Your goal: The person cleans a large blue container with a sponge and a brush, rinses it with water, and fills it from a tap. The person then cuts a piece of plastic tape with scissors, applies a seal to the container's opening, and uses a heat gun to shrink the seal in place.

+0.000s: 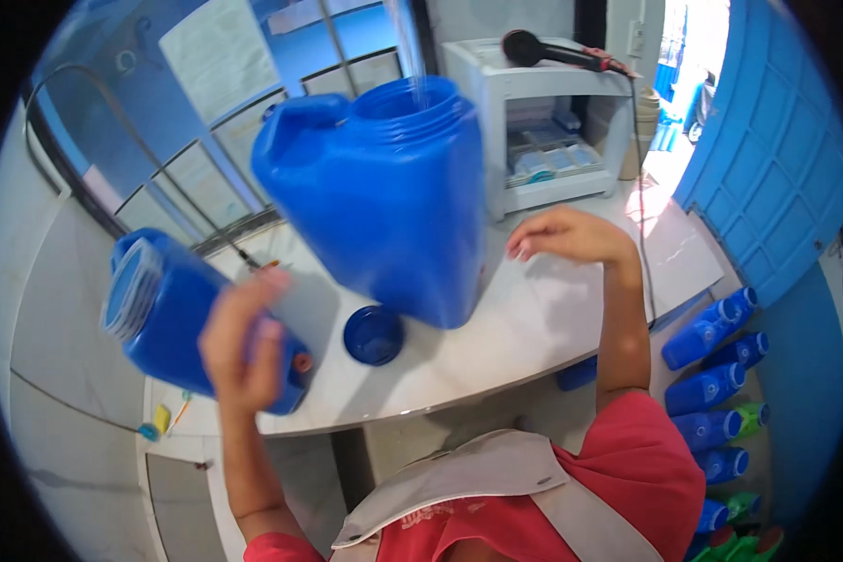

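Observation:
A large blue plastic water jug point(393, 204) stands on the white counter with its wide mouth uncovered, and a stream of water point(414, 63) falls into it from above. Beside its base a dark blue screw cap point(374, 336) lies on the counter. My left hand point(242, 344), somewhat blurred, is raised in front of a second blue jug point(175, 309) at the left, whose mouth faces up and left; whether it touches that jug I cannot tell. To the right of the big jug my right hand point(558, 235) hangs over the counter with bent fingers, holding nothing.
A white shelf unit point(558, 84) stands at the back right, a black heat gun or hair dryer point(555, 53) on top, its cord hanging across the counter point(534, 316). Several blue and green jugs point(706, 390) stand low at the right, below a blue door point(773, 140). A yellow sponge point(161, 419) lies at the left.

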Tool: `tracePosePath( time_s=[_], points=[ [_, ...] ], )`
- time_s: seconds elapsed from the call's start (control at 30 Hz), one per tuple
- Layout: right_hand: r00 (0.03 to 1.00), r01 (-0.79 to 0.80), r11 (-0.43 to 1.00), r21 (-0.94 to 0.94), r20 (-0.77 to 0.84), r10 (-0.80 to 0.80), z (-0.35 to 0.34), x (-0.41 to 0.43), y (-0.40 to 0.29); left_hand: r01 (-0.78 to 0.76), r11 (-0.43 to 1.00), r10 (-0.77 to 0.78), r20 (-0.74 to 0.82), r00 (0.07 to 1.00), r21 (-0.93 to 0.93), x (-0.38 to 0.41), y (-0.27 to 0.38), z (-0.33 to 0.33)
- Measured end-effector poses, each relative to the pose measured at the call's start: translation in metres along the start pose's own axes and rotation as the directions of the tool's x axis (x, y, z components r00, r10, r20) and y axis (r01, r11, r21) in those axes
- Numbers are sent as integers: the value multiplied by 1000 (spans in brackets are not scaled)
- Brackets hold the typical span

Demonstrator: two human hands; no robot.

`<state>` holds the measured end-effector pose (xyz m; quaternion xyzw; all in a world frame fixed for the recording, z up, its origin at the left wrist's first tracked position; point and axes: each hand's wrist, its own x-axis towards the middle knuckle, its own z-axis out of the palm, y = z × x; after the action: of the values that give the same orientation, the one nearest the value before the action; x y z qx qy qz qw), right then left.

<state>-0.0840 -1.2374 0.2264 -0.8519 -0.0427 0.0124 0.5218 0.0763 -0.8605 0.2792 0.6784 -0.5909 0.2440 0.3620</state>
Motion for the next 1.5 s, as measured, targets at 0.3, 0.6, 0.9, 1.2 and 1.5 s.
tracePosePath(
  time_s=[0.3, 0.6, 0.9, 1.2, 1.5],
  points=[
    [755, -301, 768, -565, -634, -170, -166, 83, 232, 56, 970, 50, 418, 907, -236, 5, 54, 261],
    [779, -594, 542, -594, -594, 203, -188, 149, 281, 393, 896, -276, 434, 858, -208, 17, 67, 324],
    [806, -577, 524, -627, -539, 243, -189, 147, 267, 744, 250, -618, 490, 615, -619, 39, 54, 367],
    [861, -508, 518, -688, -419, 287, -200, 149, 270, 805, 47, -624, 612, 486, -591, 76, 49, 395],
    [835, -505, 573, -645, -534, 135, -225, 135, 300, 731, -115, -647, 609, 459, -673, 108, 45, 436]
  ],
)
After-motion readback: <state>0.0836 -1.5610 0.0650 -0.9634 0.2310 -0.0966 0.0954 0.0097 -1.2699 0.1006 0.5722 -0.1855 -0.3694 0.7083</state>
